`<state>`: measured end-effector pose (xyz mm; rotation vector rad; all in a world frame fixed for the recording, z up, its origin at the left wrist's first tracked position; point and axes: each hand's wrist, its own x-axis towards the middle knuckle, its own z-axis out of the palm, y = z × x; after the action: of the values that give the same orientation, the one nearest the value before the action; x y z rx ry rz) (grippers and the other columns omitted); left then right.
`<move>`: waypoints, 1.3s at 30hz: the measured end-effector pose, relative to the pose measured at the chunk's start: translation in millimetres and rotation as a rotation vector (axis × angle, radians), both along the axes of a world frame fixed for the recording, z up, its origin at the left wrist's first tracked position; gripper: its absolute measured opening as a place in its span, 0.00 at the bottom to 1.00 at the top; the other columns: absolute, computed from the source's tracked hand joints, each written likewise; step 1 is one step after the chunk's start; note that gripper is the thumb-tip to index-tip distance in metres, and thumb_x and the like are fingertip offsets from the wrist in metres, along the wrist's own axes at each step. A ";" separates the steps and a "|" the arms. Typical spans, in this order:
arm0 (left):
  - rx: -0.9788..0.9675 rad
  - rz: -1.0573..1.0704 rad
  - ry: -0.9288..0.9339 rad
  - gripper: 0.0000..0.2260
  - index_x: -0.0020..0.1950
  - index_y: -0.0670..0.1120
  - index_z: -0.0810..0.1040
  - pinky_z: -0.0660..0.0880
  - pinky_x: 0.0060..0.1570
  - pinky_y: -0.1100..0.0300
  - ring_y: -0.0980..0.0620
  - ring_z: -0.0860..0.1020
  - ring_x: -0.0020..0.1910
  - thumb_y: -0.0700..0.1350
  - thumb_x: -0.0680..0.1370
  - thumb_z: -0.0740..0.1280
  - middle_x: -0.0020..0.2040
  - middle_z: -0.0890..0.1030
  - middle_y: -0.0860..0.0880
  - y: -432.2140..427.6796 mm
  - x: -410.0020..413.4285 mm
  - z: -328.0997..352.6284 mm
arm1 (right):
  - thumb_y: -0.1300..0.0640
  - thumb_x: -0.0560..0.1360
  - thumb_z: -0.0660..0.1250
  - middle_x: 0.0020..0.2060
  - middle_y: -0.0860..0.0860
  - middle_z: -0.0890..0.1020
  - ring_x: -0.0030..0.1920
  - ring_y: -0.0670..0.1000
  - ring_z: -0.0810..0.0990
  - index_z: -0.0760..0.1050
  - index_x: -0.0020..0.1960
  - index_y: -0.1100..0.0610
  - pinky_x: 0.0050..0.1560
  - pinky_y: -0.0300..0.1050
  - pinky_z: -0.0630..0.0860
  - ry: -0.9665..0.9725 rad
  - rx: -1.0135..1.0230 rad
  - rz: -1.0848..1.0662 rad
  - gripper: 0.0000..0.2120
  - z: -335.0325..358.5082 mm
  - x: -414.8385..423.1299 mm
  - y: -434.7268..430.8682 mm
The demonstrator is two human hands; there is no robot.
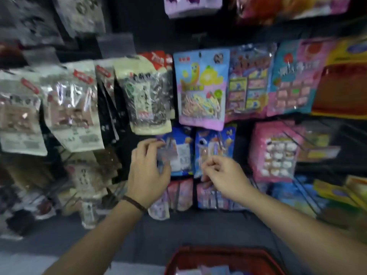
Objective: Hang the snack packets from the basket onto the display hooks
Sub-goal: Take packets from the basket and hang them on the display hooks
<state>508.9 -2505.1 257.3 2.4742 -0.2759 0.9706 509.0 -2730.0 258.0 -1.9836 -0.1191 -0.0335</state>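
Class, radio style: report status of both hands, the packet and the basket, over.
Left hand grips blue packet. Right hand curled beside neighbouring packet, hold unclear. Red basket below; no obstruction seen.

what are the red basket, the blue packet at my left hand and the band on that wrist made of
Red basket: probably moulded plastic, going by the even red colour and thick rim, though it is blurred.
Blue packet at the left hand: thin glossy plastic film, with glare and crinkles.
Wrist band: dark and matte, perhaps cord or leather; too blurred to tell.
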 end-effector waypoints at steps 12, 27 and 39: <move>0.252 -0.448 1.055 0.21 0.60 0.53 0.82 0.76 0.64 0.49 0.45 0.81 0.60 0.60 0.74 0.60 0.60 0.82 0.48 -103.5 -135.7 -282.3 | 0.54 0.76 0.74 0.34 0.53 0.86 0.36 0.53 0.84 0.81 0.36 0.55 0.42 0.54 0.81 0.645 -0.183 -0.146 0.12 -294.0 -117.7 -120.1; -0.583 0.388 1.524 0.40 0.77 0.37 0.69 0.75 0.67 0.49 0.37 0.77 0.70 0.52 0.72 0.82 0.72 0.77 0.37 -183.3 -112.0 -412.0 | 0.51 0.72 0.78 0.47 0.48 0.89 0.52 0.53 0.87 0.88 0.55 0.56 0.51 0.44 0.81 0.950 0.068 -0.340 0.13 -374.6 -165.9 -133.0; -0.398 0.115 1.439 0.15 0.49 0.50 0.83 0.75 0.49 0.58 0.49 0.82 0.48 0.59 0.72 0.80 0.46 0.84 0.53 -187.2 -106.0 -395.3 | 0.57 0.71 0.81 0.39 0.51 0.89 0.44 0.53 0.88 0.86 0.45 0.58 0.47 0.49 0.85 0.967 0.144 -0.434 0.06 -383.1 -157.1 -137.6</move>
<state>402.8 -2692.3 -138.0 2.1804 0.4842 -0.7660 352.0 -2867.5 -125.1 -1.6564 0.9062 0.6091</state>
